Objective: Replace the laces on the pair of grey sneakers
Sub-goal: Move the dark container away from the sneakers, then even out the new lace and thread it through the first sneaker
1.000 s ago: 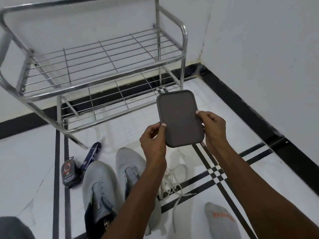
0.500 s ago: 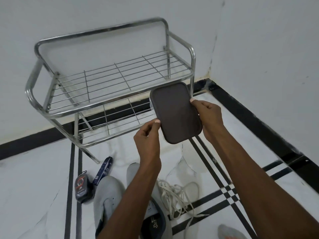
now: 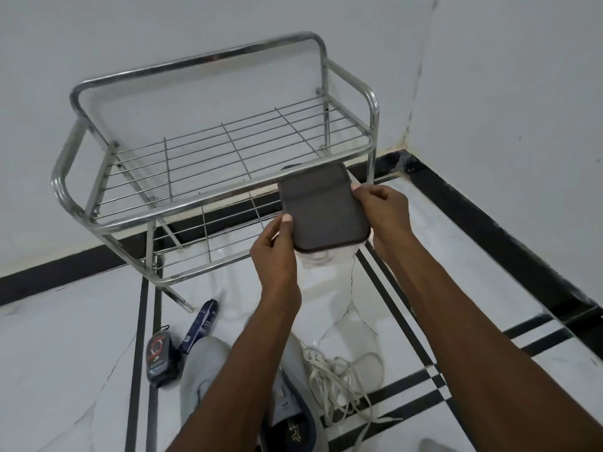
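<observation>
Both hands hold up a dark grey phone-sized slab [image 3: 323,210] in front of me. My left hand [image 3: 277,252] pinches its left edge, and my right hand [image 3: 385,210] grips its right edge. Below on the floor lie two grey sneakers [image 3: 204,376], largely hidden by my left forearm. A loose heap of white laces [image 3: 339,383] lies right of the sneakers.
A steel wire shoe rack [image 3: 208,164] stands against the wall ahead. A black shoe-polish bottle [image 3: 160,357] and a dark blue box [image 3: 200,322] lie left of the sneakers. White walls meet in a corner at right. The grey toe of a sock [image 3: 430,445] shows at the bottom edge.
The view has tilted up, showing more of the rack. Both hands have carried the slab forward to the rack's front rail.
</observation>
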A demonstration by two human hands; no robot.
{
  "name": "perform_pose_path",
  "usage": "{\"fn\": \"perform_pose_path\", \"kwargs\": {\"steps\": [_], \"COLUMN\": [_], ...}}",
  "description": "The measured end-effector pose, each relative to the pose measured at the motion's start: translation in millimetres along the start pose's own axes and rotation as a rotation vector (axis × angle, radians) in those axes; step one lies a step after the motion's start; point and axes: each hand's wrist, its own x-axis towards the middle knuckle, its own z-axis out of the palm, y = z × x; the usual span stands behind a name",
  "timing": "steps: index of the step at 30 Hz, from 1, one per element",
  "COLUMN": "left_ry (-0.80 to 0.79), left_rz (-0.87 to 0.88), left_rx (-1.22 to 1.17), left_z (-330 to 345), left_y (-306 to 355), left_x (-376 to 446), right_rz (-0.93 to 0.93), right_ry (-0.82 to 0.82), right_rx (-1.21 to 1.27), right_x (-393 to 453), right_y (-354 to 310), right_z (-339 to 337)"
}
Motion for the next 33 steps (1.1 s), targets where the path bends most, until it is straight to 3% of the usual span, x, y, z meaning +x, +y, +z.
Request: {"fn": "perform_pose_path", "kwargs": {"steps": [7,18,21,24,27,30,33], "left_ry": [-0.115,-0.203,-0.186,-0.046,0.03,-0.103,-0.3], "left_rz": [-0.031,-0.01,-0.002,0.033,0.099,0.077,-0.005], "left_rx": [0.007,0.139,0.162,0.184,0.309,0.465,0.767], "left_z": [10.1,28.8,22.5,9.4,-13.0,-39.6,-62.2], "left_y": [11.1,17.2,15.6,10.3,-2.4,-27.2,-67.9], "left_x": [41.0,80.8,84.5,73.9,45.1,24.7,17.5], "right_rz": [0.008,-0.031,-0.037,0.031,0.043,0.051,0.126], "right_ry": [-0.245,-0.352,-0.318,-0.119,-0.008,-0.16,-0.468], "right_rx": [0.105,-0.046,-0.021,0.058,-0.083,-0.226,-0.468], "right_x": [18.0,52.7,50.2,42.3,24.7,1.6,-19.0], "right_y": [-6.1,-4.2,0.8,12.7,36.1,62.3,90.5], "right_z": [19.0,49.2,49.5,36.5,13.0,-3.0,-21.3]}}
